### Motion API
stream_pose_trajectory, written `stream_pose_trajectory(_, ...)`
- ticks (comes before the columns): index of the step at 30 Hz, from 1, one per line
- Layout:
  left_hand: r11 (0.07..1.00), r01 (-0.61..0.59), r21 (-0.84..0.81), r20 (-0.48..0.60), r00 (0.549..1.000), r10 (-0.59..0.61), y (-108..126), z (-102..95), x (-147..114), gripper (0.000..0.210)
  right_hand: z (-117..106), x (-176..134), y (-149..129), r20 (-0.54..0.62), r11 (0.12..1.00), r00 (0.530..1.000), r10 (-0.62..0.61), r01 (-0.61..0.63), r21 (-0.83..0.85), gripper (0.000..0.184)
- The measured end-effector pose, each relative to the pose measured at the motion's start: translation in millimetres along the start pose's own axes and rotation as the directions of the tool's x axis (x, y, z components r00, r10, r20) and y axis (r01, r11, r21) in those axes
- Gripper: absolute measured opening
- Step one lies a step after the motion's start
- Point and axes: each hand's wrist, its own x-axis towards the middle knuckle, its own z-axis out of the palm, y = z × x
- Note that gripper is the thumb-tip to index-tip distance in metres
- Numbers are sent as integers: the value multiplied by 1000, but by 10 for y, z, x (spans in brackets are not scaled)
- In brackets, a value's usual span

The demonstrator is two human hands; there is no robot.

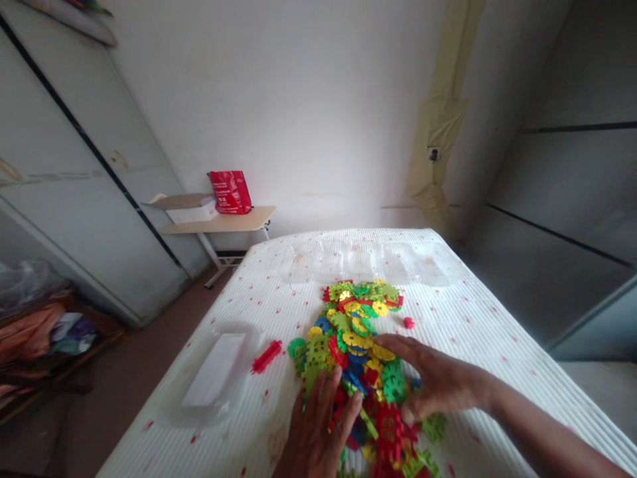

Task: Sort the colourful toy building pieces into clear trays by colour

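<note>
My left hand lies flat and open on the near end of a big pile of toy pieces, with the fingers spread out and holding nothing. My right hand lies on the right side of the same pile, palm down and fingers stretched out flat, and it holds nothing too. The pieces are red, green, yellow and blue, and the pile runs from the near edge of the table up toward its middle. The table has a white cloth with small red dots. 1 long red piece lies alone just left of the pile, and 1 small red piece lies alone to its right. A clear box lid sits near the left edge of the table. A clear tray sits past the pile, near the far edge.
</note>
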Motion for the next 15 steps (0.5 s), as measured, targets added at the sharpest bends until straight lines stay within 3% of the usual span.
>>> stream_pose_trajectory(3, 999, -30, -17, -28, 999, 29, -26, 17, 48, 85, 173, -266, 60, -27, 988, 998, -61, 56, -143, 114)
stream_pose_trajectory(6, 997, -64, -45, -52, 997, 62, -26, 20, 94, 86, 516, -440, 125, -146, 958, 979, -142, 98, -270, 107)
stream_pose_trajectory(9, 997, -32, -68, -74, 997, 27, 53, 13, 138, 90, 851, -462, 157, -334, 934, 926, -176, 50, -354, 99)
stream_pose_trajectory(12, 991, -36, -133, -114, 993, 21, 152, -3, 209, 100, 995, -368, 153, -491, 945, 848, -198, 31, -326, 96)
stream_pose_trajectory(15, 979, -10, -203, -145, 989, -20, 218, -5, 315, 102, 942, -223, 130, -556, 979, 814, -169, 75, -187, 87)
